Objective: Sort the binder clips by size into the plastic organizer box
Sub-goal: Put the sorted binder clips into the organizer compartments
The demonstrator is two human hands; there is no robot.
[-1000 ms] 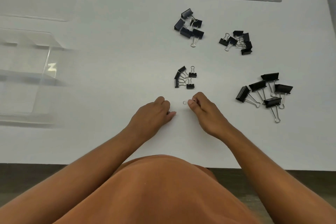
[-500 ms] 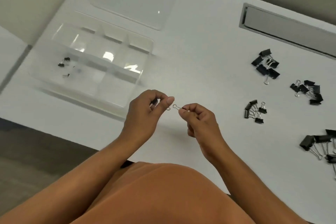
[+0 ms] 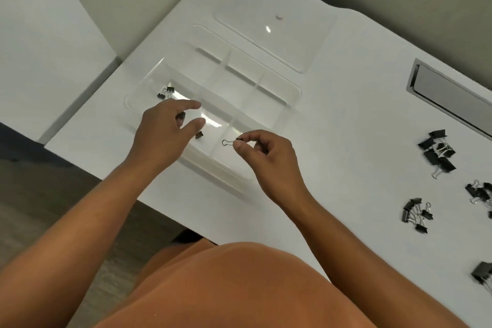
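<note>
Binder clips in piles (image 3: pixel 439 153) lie far right of the organizer box (image 3: pixel 290 93); left hand (image 3: pixel 162 133) spreads loose, right hand (image 3: pixel 269 152) pinches a tiny clip (image 3: pixel 229 142).

My left hand (image 3: pixel 162 130) hovers with thumb and forefinger spread apart, other fingers loosely curled. My right hand (image 3: pixel 269 157) pinches a tiny black binder clip (image 3: pixel 231 142), forearm angled inward.

Clear divided box (image 3: pixel 277 104) sits open on the counter (image 3: pixel 346 120), tiny black clips (image 3: pixel 166 92) in its near-left compartment; four clip piles (image 3: pixel 438 153) lie right.
</note>
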